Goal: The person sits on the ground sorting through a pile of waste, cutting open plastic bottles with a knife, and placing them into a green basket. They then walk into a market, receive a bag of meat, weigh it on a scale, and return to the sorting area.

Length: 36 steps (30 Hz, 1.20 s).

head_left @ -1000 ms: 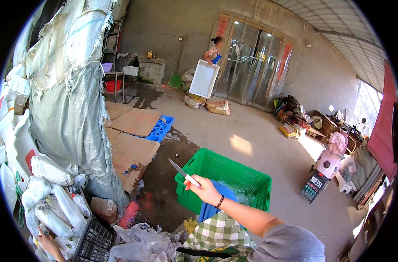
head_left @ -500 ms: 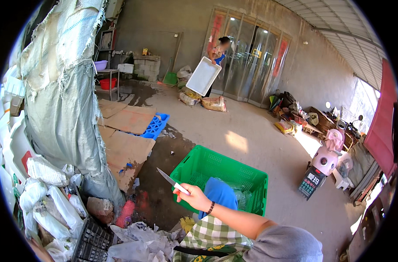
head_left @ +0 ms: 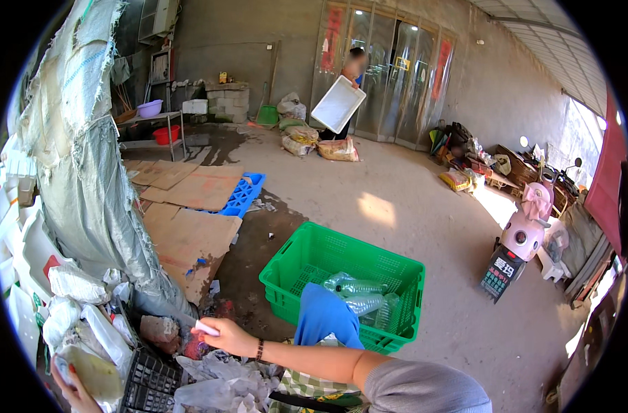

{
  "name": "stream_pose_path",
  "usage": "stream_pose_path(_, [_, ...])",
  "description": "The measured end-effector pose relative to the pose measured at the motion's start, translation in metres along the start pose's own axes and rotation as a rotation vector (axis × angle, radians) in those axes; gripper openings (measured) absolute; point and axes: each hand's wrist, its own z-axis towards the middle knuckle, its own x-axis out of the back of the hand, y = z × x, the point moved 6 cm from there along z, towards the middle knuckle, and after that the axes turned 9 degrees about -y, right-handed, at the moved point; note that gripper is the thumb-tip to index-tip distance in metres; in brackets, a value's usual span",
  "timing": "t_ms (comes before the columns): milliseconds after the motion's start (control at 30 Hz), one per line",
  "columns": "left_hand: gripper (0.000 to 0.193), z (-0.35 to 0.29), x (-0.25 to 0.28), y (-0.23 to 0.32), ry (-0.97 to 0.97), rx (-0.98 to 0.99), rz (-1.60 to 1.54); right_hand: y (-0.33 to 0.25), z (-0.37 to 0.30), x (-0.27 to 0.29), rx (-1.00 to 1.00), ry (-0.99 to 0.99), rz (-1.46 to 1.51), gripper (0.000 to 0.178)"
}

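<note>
My right hand (head_left: 226, 337) grips the white handle (head_left: 206, 328) of a knife, whose blurred blade points left toward the hanging grey sheet. At the lower left rim, my left hand (head_left: 74, 391) is closed around a pale yellow-green rounded thing (head_left: 97, 375); its kind is unclear. Ahead of me stands a green plastic crate (head_left: 276, 292) with several clear plastic bottles (head_left: 364, 303) lying in it. A blue cloth (head_left: 325, 313) covers my knee in front of the crate. Beneath my right forearm lie crumpled clear plastic bags (head_left: 217, 382).
A black crate (head_left: 147, 385) and white plastic bundles (head_left: 71, 320) lie left. Flattened cardboard (head_left: 183, 237) partly covers a blue pallet (head_left: 246, 195). A person holds a white tray (head_left: 338, 104) by the glass doors. A pink scooter (head_left: 524, 234) stands right.
My right hand has swung left and down with the knife. My left hand has come into view holding the yellow-green thing. The person with the tray has shifted slightly right.
</note>
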Motion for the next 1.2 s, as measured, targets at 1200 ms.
stream_pose_path(1200, [0.029,-0.228,-0.259,0.046,-0.308,0.604,-1.077,0.155,-0.079,-0.071,-0.411,-0.091,0.121,0.026])
